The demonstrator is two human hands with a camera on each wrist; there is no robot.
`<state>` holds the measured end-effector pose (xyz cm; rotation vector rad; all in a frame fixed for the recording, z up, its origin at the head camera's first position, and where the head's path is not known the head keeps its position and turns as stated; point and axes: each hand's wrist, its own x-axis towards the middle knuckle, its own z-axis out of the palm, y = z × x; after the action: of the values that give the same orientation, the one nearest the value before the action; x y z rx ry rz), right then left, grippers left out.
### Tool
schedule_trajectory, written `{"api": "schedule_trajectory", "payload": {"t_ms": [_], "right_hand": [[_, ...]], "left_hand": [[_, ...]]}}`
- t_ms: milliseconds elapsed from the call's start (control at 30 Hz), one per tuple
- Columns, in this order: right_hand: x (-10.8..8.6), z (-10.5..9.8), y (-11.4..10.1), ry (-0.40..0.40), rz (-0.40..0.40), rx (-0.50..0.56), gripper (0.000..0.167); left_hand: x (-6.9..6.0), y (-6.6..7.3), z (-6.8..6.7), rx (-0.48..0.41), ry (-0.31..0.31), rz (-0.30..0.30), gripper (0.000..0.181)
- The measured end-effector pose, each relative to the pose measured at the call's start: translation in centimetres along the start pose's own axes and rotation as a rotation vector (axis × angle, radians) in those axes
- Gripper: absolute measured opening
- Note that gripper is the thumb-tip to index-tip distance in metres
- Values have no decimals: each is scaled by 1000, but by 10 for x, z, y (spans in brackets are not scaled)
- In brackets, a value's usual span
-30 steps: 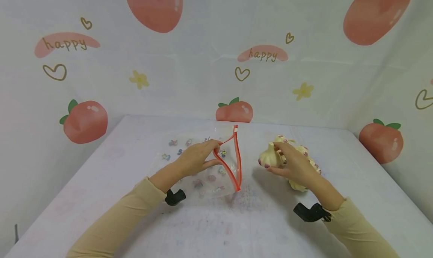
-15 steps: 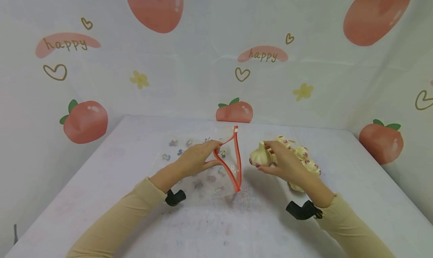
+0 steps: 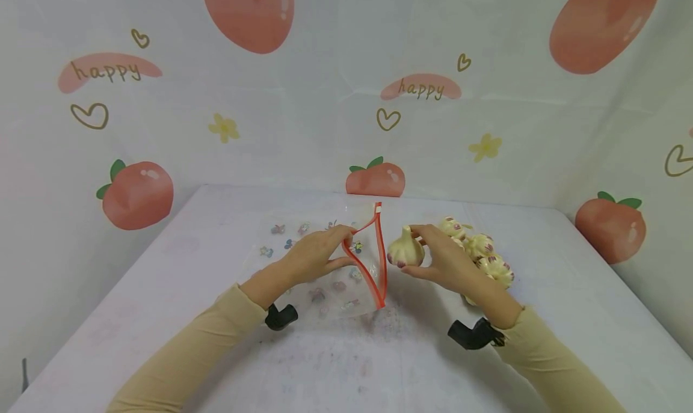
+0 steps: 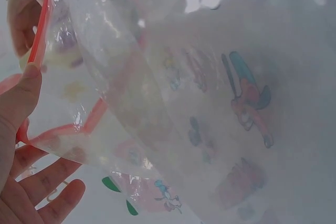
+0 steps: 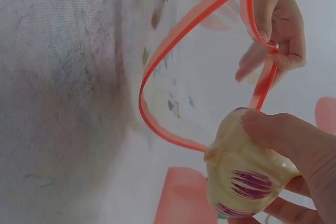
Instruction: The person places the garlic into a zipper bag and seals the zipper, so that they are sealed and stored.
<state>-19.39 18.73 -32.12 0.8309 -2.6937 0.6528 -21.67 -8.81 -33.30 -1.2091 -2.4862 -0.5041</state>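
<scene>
My left hand (image 3: 314, 253) pinches the red-edged rim of a clear zip bag (image 3: 338, 287) printed with small cartoon figures. Its mouth gapes toward the right, as the right wrist view also shows. In my right hand (image 3: 446, 263) is a garlic bulb (image 3: 406, 249), gripped between thumb and fingers with its stem end up. The bulb (image 5: 247, 169) is just right of the bag's red rim (image 5: 163, 56); whether they touch, I cannot tell. Through the film in the left wrist view the bulb (image 4: 58, 59) looks blurred.
Several more garlic bulbs (image 3: 495, 267) lie in a heap behind and right of my right hand, partly hidden by it. A white cloth (image 3: 346, 371) covers the table. Behind stands a fruit-printed backdrop (image 3: 303, 88). Black wrist cameras (image 3: 473, 333) sit under both wrists.
My right hand has moved left with the garlic bulb, away from the heap and up to the bag's mouth. The left hand and the bag have stayed nearly still.
</scene>
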Motion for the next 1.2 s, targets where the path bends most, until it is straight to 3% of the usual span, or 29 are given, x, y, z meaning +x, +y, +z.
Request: {"api": "schedule_trajectory", "payload": {"t_ms": [833,1200], "right_hand": [[11,17,-11,-20,-49,49,66],[11,24,-16,-68,-1,41,68]], "left_hand": [[1,1,0,-5,-8,-6,36],[2,2,-2,-11,-2,-8,40]]}}
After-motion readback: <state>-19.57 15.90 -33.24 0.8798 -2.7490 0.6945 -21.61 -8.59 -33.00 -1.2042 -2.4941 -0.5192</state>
